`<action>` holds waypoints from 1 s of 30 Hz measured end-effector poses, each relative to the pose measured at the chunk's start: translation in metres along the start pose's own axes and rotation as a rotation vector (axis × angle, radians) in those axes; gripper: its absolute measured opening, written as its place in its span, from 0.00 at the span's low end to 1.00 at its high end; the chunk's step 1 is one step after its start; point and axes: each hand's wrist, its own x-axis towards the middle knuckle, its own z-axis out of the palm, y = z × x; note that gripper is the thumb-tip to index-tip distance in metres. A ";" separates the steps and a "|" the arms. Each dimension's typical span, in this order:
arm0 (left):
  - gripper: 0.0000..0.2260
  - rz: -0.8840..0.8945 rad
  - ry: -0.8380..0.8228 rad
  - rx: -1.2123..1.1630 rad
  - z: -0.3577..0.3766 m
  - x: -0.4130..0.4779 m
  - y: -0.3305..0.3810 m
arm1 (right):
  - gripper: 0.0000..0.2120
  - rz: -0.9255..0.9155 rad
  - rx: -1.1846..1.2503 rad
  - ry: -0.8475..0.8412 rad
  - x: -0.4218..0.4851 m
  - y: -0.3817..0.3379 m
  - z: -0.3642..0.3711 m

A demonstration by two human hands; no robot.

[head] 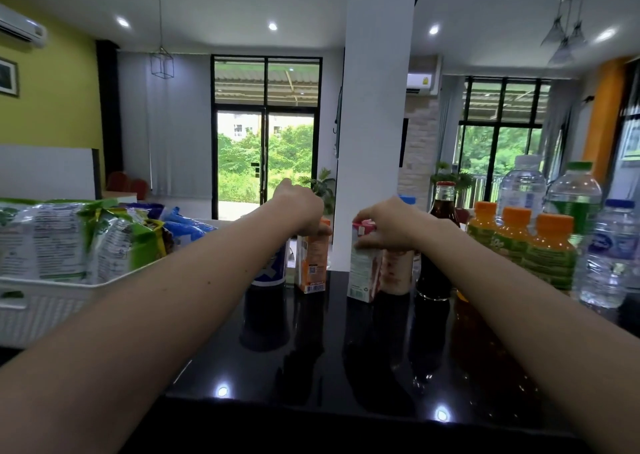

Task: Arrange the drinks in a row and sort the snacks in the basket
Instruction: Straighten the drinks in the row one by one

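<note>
Drinks [519, 245] are crowding the counter [346, 349] at 12 to 3 o'clock, not yet forming 1 row; left hand [301, 207] is gripping the orange carton [313, 263], right hand [391, 228] the pink carton [362, 273]; snacks [52, 239] are lying heaped in the basket [52, 311] at 9 o'clock, seemingly unsorted.

The left grip [302, 208] holds the orange carton [312, 263], the right grip [391, 225] the pink carton [362, 270].

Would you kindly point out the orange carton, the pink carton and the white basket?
orange carton [314, 263]: head view, its orange front face.
pink carton [360, 277]: head view, its pale side face.
white basket [41, 310]: head view, its ribbed front wall.
</note>
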 end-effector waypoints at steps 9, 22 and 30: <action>0.30 0.151 -0.070 -0.201 0.012 0.010 -0.014 | 0.29 -0.034 -0.037 -0.104 0.000 0.007 -0.004; 0.27 -0.094 0.110 -0.166 0.030 0.006 0.013 | 0.12 0.093 -0.105 -0.046 0.009 -0.019 0.009; 0.27 -0.078 0.118 -0.285 0.035 0.005 0.013 | 0.15 0.111 -0.010 -0.003 0.019 -0.020 0.016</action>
